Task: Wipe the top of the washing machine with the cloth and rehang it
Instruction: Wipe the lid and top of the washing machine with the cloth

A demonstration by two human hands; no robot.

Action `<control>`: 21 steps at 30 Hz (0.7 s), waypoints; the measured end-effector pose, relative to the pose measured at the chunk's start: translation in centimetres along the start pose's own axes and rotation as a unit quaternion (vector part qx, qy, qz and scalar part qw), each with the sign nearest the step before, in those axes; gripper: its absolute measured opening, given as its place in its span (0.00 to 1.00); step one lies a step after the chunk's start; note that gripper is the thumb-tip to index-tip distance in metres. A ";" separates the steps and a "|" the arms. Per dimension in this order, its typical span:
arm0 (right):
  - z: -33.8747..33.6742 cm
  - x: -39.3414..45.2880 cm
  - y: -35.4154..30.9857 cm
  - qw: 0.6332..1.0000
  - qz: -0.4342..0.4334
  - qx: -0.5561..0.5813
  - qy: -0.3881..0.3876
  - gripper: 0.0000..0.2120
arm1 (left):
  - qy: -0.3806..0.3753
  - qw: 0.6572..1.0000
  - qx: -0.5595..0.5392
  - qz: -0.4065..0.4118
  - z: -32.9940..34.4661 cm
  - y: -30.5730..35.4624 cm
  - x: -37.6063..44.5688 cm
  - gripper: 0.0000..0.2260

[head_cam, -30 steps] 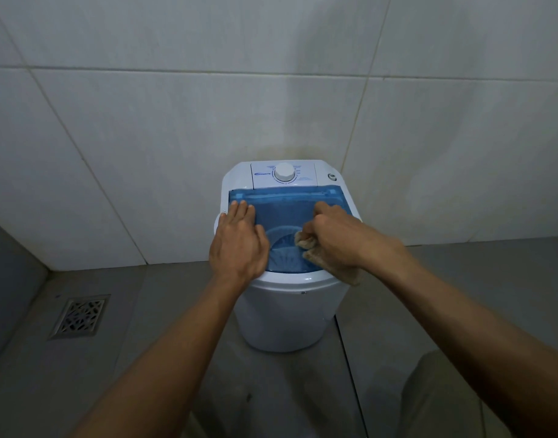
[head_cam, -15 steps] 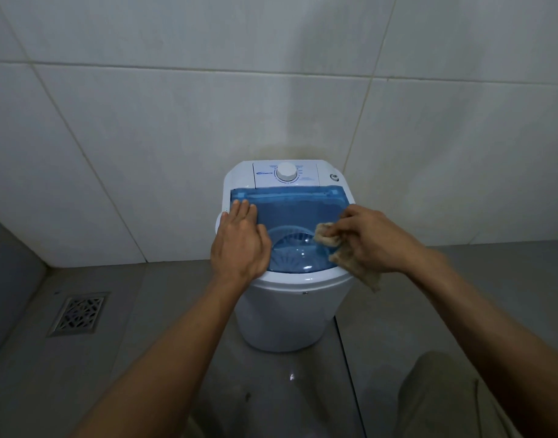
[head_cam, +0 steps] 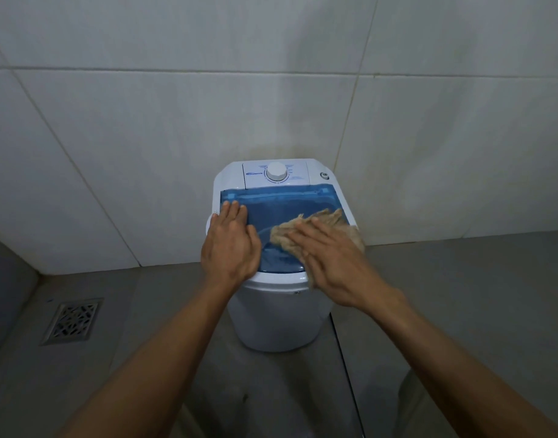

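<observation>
A small white washing machine (head_cam: 280, 317) with a see-through blue lid (head_cam: 277, 205) stands on the floor against the tiled wall. A white dial (head_cam: 276, 171) sits on its back panel. My left hand (head_cam: 230, 245) lies flat on the lid's left side, fingers together, holding nothing. My right hand (head_cam: 331, 260) presses flat, fingers spread, on a tan cloth (head_cam: 312, 224) spread over the lid's right half. Part of the cloth is hidden under that hand.
A metal floor drain (head_cam: 73, 320) lies in the grey floor at the left. White wall tiles (head_cam: 176, 121) rise right behind the machine. A grey wall edge (head_cam: 6, 298) closes the far left.
My right hand went from bunching the cloth at the lid's right edge to pressing it flat and spread out on the lid. My left hand stayed in place.
</observation>
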State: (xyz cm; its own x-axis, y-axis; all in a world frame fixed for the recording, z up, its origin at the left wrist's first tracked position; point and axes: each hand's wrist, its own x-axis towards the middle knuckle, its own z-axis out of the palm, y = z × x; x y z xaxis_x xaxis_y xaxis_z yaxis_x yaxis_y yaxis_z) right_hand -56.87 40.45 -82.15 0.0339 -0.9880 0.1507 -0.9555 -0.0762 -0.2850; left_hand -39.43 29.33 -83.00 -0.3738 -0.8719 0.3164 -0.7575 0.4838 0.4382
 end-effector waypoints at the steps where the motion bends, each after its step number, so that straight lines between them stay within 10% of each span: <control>1: -0.2 0.4 0.5 0.999 0.033 0.000 -0.004 0.25 | -0.001 1.000 0.000 -0.002 0.0 0.0 0.0 0.14; 21: 0.7 2.1 -3.5 0.992 0.082 -0.062 -0.076 0.26 | 0.001 1.000 -0.015 0.012 0.2 -0.3 0.0 0.16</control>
State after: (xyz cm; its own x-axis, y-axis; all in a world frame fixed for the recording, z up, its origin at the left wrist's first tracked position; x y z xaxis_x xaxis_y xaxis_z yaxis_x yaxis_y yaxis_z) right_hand -53.25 38.52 -81.53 -0.0901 -0.9953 -0.0352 -0.9800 0.0949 -0.1746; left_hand -39.33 29.16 -83.28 -0.3905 -0.8600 0.3284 -0.7320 0.5064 0.4558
